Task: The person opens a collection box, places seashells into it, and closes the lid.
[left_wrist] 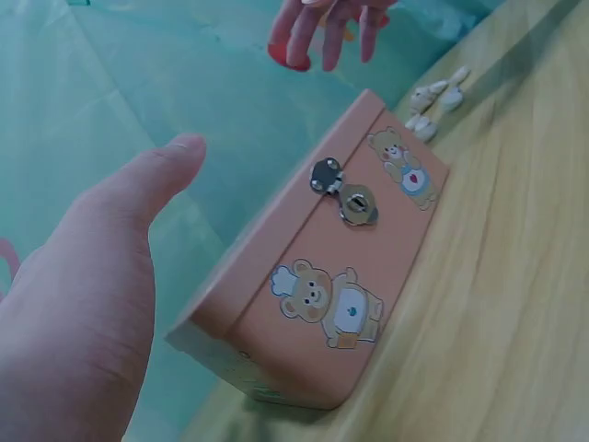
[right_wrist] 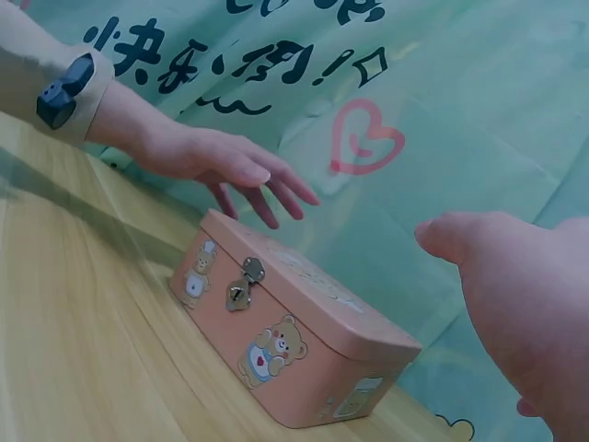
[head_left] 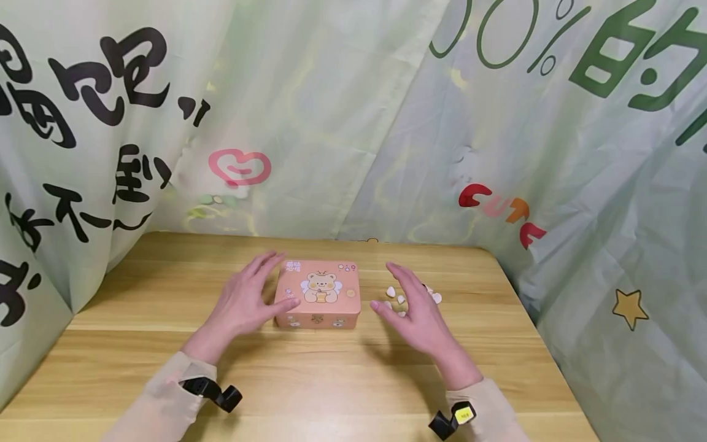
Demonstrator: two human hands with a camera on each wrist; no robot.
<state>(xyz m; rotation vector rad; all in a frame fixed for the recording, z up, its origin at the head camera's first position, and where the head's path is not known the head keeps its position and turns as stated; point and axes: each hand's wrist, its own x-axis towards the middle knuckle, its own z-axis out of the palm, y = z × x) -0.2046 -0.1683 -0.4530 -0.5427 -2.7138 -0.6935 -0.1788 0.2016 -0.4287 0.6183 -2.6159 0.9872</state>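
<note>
left hand (head_left: 247, 299) and right hand (head_left: 415, 314): spread, holding nothing. pink box (head_left: 318, 296): closed; white pieces (head_left: 391, 292): outside, beside it.

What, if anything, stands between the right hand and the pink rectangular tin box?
Nothing visible stands between the right hand and the pink rectangular tin box; the gap is open. The small rounded white pieces lie on the light wooden table to the box's right, below the raised hand.

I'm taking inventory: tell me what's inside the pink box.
The pink box is shut, its lid covering any contents; only the outside shows: printed bear on top, metal latch in front.
</note>
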